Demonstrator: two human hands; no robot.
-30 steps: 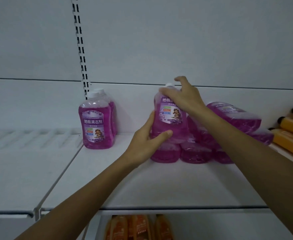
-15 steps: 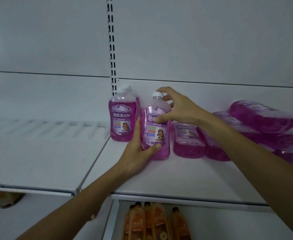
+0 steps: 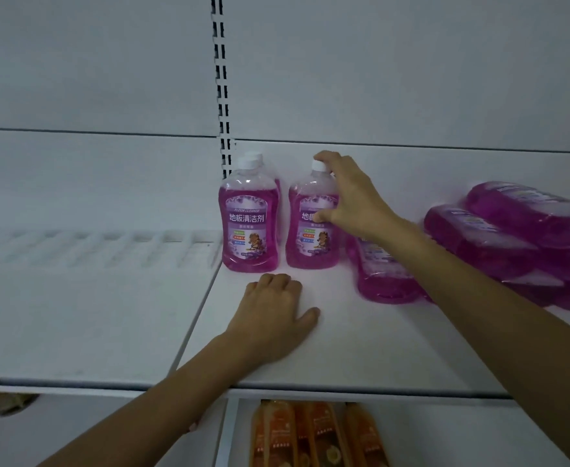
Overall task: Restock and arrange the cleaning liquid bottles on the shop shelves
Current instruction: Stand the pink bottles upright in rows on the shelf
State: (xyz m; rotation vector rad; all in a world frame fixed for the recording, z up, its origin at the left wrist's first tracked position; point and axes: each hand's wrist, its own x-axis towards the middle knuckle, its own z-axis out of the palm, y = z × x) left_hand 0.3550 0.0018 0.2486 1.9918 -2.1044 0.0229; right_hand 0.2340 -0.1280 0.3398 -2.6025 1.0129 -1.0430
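Right hand (image 3: 354, 200) grips bottle (image 3: 310, 244) (gap from neighbour (image 3: 249, 230)), well behind shelf edge (image 3: 377, 392).

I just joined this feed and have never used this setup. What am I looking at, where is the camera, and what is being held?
There is no machine here. You see a person's two bare hands, filmed by one camera worn on the head that looks forward and down at a white shelf. The right hand grips the held bottle, a purple one standing upright, near its cap. The left hand rests on the shelf in front of it and holds nothing. To the left stand a front bottle and a back bottle behind it. To the right, a pile of purple bottles lies on its side. Orange bottles show on the shelf below.
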